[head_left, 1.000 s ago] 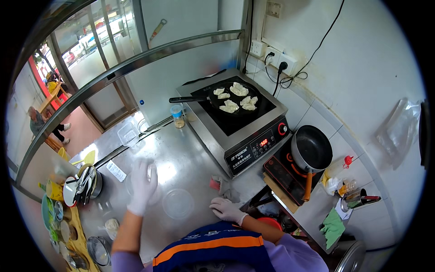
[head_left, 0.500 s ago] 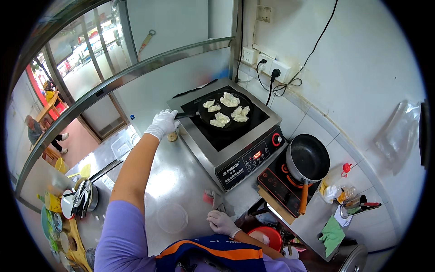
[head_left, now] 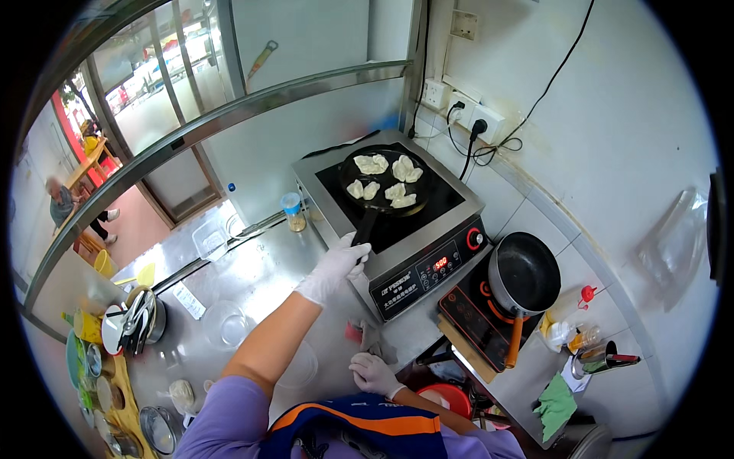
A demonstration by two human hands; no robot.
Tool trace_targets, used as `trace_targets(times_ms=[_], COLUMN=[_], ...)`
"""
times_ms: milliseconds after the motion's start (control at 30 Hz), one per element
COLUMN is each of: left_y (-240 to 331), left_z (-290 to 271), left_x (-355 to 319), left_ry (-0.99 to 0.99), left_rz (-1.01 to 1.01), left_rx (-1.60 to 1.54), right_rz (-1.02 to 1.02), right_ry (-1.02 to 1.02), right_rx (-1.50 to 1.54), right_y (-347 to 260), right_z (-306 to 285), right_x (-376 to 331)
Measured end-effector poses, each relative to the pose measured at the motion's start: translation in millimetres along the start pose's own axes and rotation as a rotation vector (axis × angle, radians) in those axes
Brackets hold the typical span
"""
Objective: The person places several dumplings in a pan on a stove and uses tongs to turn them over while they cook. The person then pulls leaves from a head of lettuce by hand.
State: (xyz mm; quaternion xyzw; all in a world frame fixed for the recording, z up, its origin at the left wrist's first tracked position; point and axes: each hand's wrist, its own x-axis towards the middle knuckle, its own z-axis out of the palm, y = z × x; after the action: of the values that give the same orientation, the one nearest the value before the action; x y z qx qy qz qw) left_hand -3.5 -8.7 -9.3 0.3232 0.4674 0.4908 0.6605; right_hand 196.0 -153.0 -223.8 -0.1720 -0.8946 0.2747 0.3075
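Observation:
A black frying pan [head_left: 419, 200] rests on the glass top of a steel induction cooker [head_left: 463, 215]. Pale, folded dumplings [head_left: 371, 164] lie in it in several small clusters. My white-gloved left hand [head_left: 336, 268] is wrapped round the pan's black handle [head_left: 365, 227], which points toward me over the cooker's near left edge. Lower down, my gloved right hand [head_left: 375, 375] rests at the front edge of the steel counter, fingers curled and nothing visible in them. Just above it lies a crumpled grey and pink cloth [head_left: 370, 336].
A dark saucepan [head_left: 524, 272] with a wooden handle sits on a second hob [head_left: 482, 325] at right. Left of the cooker stands a blue-lidded shaker [head_left: 293, 212]. Utensils fill a pot [head_left: 155, 321] at far left; bottles [head_left: 585, 337] and a green cloth [head_left: 556, 401] lie right.
The pan has turned, its handle swinging from the left side toward me. My left hand has moved right and nearer with it, uncovering the shaker. My right hand stays put.

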Motion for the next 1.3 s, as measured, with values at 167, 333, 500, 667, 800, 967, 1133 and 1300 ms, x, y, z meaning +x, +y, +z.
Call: trace_targets(times_ms=[167,333,500,667,800,967,1133,1300], left_y=[-7.5,-10.6,-3.8,-11.3,-17.6,-8.2,-9.2,-9.1], left_z=[29.5,24.1,37.7,31.0,27.3,25.4,22.0,36.5], left_x=[-28.9,2.2,-17.9,-14.5,-20.5,-10.4,9.3,-13.4], left_ry=[0.071,0.064,0.064,0.128,0.017,0.056,-0.106,-0.133], left_rz=[-0.023,0.043,0.026,0.118,-0.042,-0.191,-0.234,-0.211], left_rx=[0.026,0.023,0.028,-0.054,-0.141,-0.310,-0.555,-0.519], right_rz=[0.008,0.031,0.018,-0.002,0.020,0.003,-0.011,-0.015], right_ry=[0.014,-0.016,0.019,0.025,-0.008,0.011,-0.002,0.010], right_rx=[0.017,-0.006,-0.015,-0.002,-0.021,0.008,-0.011,-0.023], right_y=[3.4,-1.7,6.6,2.0,3.8,3.7,5.4,13.0], right_z=[-0.4,-1.1,-0.9,1.1,1.7,1.1,2.2,0.9], right_x=[0.4,-1.5,2.9,-0.5,-2.6,-0.8,-1.7,-5.4])
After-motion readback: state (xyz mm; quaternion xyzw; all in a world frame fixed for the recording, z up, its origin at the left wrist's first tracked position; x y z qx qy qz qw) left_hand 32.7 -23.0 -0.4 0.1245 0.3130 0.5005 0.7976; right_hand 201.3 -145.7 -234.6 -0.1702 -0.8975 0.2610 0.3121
